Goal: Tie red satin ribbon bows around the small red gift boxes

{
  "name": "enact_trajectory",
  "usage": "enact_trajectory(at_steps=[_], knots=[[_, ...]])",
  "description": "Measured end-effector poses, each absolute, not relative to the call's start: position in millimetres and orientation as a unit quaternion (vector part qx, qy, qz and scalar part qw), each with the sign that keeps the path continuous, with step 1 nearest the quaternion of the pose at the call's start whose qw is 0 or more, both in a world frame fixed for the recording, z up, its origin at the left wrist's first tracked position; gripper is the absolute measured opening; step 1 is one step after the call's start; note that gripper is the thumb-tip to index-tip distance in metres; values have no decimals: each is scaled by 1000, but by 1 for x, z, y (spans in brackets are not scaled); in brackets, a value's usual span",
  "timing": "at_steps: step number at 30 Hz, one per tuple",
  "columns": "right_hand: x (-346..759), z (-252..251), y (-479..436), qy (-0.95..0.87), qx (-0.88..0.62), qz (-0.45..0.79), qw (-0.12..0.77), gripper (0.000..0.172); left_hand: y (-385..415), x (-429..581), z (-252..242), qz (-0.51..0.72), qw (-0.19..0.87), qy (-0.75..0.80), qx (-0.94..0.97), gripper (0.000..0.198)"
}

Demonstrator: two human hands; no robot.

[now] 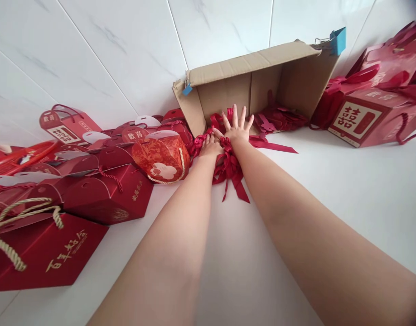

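Observation:
Both arms stretch forward to a heap of red ribbons [230,167] at the mouth of a cardboard box [224,93] lying on its side. My right hand [237,132] rests on the heap with its fingers spread. Close beside it, my left hand [211,146] lies over the ribbons, fingers stretched out and partly among the loops. Some ribbon ends trail out on the white surface toward me, and one strip [278,146] runs to the right. Inside the box, at its right, lie more dark red pieces [282,118].
Red gift boxes [108,194] with rope handles crowd the left, including an orange-red patterned one [163,158]. More red gift boxes [371,115] stand at the right. Blue binder clips [338,41] grip the carton's edges. Behind is a tiled wall [126,50]. A red plastic basket [34,158] sits far left.

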State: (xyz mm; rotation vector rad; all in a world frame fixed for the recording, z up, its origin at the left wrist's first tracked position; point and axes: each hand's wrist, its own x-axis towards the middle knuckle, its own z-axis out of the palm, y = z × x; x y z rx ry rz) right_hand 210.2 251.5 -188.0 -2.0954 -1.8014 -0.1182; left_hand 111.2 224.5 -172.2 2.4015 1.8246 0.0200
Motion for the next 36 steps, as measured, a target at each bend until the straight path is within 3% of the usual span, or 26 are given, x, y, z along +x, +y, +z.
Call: enact_trajectory(at_steps=[12,25,32,36], knots=[[216,-182,279,-672,-725,-12,151,82,243,115,-171,36,63,635,769,71],[218,-179,305,-663,-733,-11,152,76,265,120,-172,85,50,633,768,59],[215,-175,303,-617,-734,-152,240,77,283,125,-170,101,39,633,767,47],[215,-172,308,-618,-723,-190,244,77,301,130,-169,122,47,649,749,49]])
